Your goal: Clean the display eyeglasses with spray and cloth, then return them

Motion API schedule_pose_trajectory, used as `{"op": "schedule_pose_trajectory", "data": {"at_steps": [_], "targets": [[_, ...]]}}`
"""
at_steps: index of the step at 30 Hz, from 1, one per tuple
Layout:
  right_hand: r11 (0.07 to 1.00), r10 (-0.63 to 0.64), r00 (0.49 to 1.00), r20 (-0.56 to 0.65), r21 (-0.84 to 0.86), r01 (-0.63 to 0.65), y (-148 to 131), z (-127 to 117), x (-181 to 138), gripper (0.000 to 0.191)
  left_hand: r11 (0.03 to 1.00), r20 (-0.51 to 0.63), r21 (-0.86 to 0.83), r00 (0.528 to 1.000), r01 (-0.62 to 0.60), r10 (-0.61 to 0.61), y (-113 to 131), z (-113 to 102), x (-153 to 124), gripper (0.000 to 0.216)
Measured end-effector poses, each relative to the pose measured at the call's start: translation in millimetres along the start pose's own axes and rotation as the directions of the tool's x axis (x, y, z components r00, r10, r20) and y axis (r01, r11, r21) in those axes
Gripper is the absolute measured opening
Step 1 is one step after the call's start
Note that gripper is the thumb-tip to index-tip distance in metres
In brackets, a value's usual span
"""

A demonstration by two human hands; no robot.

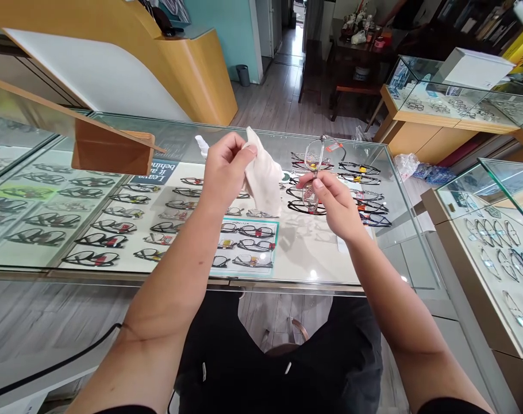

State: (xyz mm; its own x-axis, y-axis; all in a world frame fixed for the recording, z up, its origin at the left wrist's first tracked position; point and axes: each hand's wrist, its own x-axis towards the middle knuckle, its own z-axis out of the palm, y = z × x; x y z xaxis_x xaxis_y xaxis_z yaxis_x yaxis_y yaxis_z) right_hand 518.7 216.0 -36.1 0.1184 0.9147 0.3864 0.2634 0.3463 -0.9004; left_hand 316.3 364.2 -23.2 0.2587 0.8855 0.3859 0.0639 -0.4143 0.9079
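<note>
Right hand (335,201): fingers pinched near the bridge of the clear-lensed glasses (314,155), held on end above the glass worktop (304,247); likely light, springy, lenses easily smudged, best gripped at bridge or rims, with a red tag (334,146) in the way at the temple. Left hand (227,167): fingers clamped on a white cloth (265,175), soft, limp-looking. Around and beyond: rows of display frames (256,232), brown box-like piece (110,146) left, grey bin (243,75) past the far edge.

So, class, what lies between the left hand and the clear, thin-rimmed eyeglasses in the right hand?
The head view shows a draped white cloth between them, hanging from the left hand, short of the eyeglasses.
</note>
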Motion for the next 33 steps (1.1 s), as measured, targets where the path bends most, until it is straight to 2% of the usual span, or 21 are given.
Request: {"op": "schedule_pose_trajectory", "data": {"at_steps": [4,6,14,16,19,22,26,29,33], "targets": [[0.997,0.050,0.997,0.055,0.063,-0.053,-1,2,-2,0.046,0.999,0.072,0.001,0.997,0.036,-0.036,0,10,-7,0.046],[0.993,0.073,0.993,0.091,0.088,-0.081,-1,4,-3,0.045,0.998,0.104,-0.053,0.994,0.029,-0.023,2,17,-13,0.049],[0.984,0.090,0.986,0.138,0.140,-0.110,-2,10,-4,0.046,0.940,0.181,-0.331,0.972,-0.082,0.149,4,34,-26,0.057],[0.982,0.088,0.987,0.135,0.155,-0.108,-2,11,-4,0.046,0.928,0.162,-0.363,0.975,-0.086,0.154,1,37,-29,0.056],[0.978,0.089,0.985,0.150,0.174,-0.115,-2,13,-5,0.044,0.928,0.042,-0.357,0.990,-0.108,0.131,-4,43,-31,0.059],[0.972,0.098,0.977,0.188,0.193,-0.134,-1,16,-6,0.042,0.945,-0.052,-0.307,0.993,-0.115,0.104,-7,47,-32,0.051],[0.973,0.064,0.973,0.222,0.201,-0.110,1,17,-7,0.039,0.937,-0.009,-0.347,0.999,-0.040,0.040,-5,48,-32,0.050],[0.972,0.053,0.967,0.249,0.210,-0.107,0,16,-6,0.038,0.889,0.098,-0.449,0.994,0.090,-0.051,-2,49,-33,0.057],[0.967,0.066,0.963,0.263,0.221,-0.126,-2,15,-6,0.041,0.810,0.257,-0.522,0.955,0.267,-0.149,6,50,-36,0.063]]}}
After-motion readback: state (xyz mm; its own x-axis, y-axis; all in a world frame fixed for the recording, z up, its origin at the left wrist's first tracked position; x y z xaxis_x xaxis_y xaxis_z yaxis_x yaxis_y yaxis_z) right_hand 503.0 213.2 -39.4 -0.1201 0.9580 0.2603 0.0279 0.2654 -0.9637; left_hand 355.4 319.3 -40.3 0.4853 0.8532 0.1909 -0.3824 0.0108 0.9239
